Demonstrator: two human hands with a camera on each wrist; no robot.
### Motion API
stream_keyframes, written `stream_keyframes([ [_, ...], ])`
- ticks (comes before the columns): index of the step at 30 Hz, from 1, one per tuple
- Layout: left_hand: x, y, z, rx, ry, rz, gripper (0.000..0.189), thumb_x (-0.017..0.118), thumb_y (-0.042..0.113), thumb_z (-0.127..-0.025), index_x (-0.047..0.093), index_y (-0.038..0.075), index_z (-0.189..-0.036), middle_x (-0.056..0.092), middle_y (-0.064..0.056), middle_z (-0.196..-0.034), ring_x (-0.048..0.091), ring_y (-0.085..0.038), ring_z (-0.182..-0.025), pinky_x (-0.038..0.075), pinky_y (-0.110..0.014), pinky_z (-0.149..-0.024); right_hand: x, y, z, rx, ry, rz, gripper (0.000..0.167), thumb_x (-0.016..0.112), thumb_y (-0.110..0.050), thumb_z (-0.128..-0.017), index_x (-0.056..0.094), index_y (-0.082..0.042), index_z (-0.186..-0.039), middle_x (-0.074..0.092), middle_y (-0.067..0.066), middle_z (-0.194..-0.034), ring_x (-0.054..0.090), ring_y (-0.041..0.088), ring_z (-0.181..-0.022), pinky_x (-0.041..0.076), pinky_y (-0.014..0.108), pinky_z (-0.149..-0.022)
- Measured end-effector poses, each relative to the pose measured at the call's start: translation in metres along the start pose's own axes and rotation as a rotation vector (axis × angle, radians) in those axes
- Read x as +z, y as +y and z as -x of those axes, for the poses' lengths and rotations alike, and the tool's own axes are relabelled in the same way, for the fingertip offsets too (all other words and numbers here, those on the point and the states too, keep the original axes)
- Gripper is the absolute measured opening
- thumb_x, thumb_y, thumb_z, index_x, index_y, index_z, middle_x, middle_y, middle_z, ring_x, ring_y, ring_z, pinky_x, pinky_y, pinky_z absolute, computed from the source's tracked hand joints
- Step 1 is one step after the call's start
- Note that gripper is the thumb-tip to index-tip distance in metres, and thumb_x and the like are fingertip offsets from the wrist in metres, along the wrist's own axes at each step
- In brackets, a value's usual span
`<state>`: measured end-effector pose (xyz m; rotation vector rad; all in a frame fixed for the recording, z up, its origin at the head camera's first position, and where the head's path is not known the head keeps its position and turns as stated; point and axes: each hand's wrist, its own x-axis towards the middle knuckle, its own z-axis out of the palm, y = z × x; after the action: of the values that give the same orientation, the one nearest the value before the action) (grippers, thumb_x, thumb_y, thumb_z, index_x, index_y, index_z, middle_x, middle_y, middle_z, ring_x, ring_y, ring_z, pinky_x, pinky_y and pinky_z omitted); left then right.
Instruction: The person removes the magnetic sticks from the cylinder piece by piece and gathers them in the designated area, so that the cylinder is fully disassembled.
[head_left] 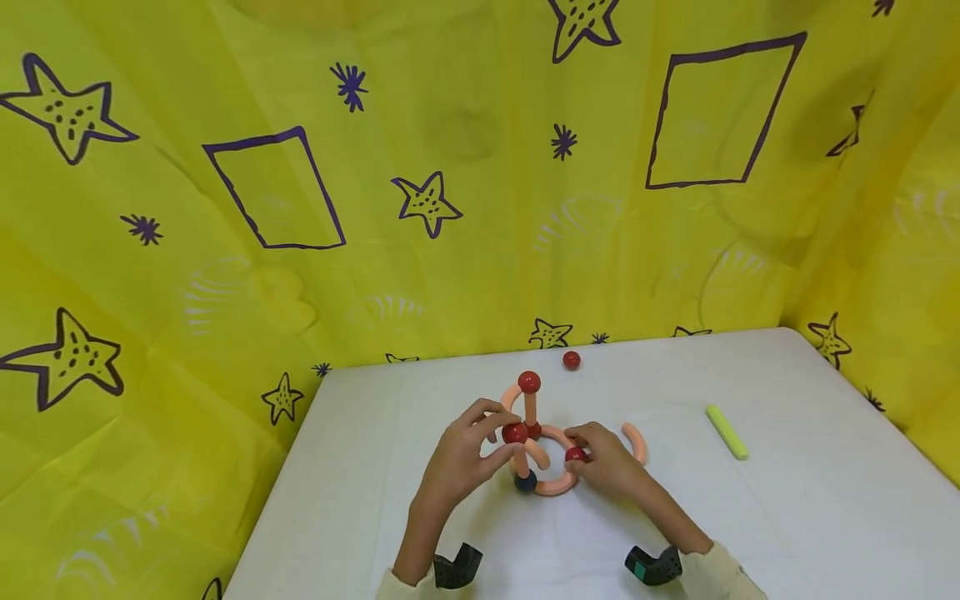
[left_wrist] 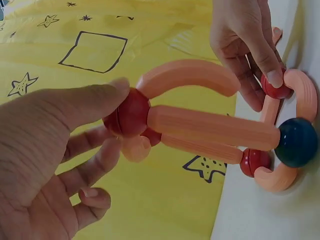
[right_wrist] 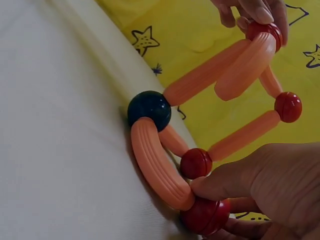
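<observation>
A structure of peach rods and balls stands on the table. Its base is a ring of curved rods [head_left: 555,487] joined by red balls and one dark blue ball [right_wrist: 149,111]. Two straight rods rise from the base, each topped by a red ball. My left hand [head_left: 465,454] pinches the nearer top red ball [left_wrist: 127,114] between thumb and fingers. From that ball a curved rod [left_wrist: 190,75] juts out, its other end attached to nothing. Low at the ring's right side, my right hand [head_left: 606,460] grips a red ball [right_wrist: 205,216] between thumb and fingers.
Just right of my right hand lies a loose curved peach rod [head_left: 636,443]. A yellow-green stick [head_left: 727,432] lies farther right, and a single red ball [head_left: 572,360] sits near the table's back edge. Yellow patterned cloth [head_left: 480,275] hangs behind the white table [head_left: 352,500].
</observation>
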<state>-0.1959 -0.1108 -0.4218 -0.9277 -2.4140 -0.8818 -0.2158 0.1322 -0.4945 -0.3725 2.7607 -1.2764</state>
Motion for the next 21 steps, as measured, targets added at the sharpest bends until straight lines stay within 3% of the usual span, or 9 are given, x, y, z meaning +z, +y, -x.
stream_keyframes([
  [8,0.0,-0.001,0.002,0.063,-0.101,0.163,0.031,0.076,0.012,-0.085,0.068,0.013,-0.114,0.065,0.004,-0.111,0.062,-0.01,-0.079,0.051,-0.013,-0.068,-0.011,0.01,-0.01,-0.125,-0.101,-0.019,0.042,0.07,-0.001,-0.084,0.059,0.004,-0.124,0.065,0.013,-0.115,0.062,0.022,-0.1,0.054,0.034,-0.083],
  [12,0.005,-0.001,0.001,0.119,-0.092,0.159,0.03,0.076,0.014,-0.085,0.067,0.013,-0.114,0.066,0.003,-0.109,0.062,-0.011,-0.077,0.051,-0.012,-0.068,-0.017,0.012,-0.016,-0.184,-0.153,-0.03,0.039,0.066,0.0,-0.085,0.059,0.003,-0.123,0.065,0.012,-0.11,0.06,0.02,-0.095,0.053,0.032,-0.081],
  [15,0.01,0.001,0.001,0.154,-0.072,0.133,0.029,0.075,0.014,-0.086,0.067,0.013,-0.114,0.067,0.003,-0.108,0.062,-0.01,-0.079,0.05,-0.011,-0.067,-0.02,0.013,-0.021,-0.218,-0.194,-0.044,0.039,0.063,0.002,-0.085,0.06,0.001,-0.124,0.065,0.013,-0.114,0.06,0.022,-0.097,0.053,0.036,-0.084],
  [21,0.017,0.008,-0.001,0.115,-0.067,0.118,0.028,0.074,0.016,-0.087,0.065,0.016,-0.114,0.068,0.004,-0.105,0.06,-0.009,-0.078,0.049,-0.011,-0.063,-0.024,0.016,-0.035,-0.249,-0.305,-0.059,0.039,0.06,0.003,-0.088,0.06,-0.007,-0.126,0.064,0.011,-0.121,0.058,0.025,-0.105,0.051,0.047,-0.092],
])
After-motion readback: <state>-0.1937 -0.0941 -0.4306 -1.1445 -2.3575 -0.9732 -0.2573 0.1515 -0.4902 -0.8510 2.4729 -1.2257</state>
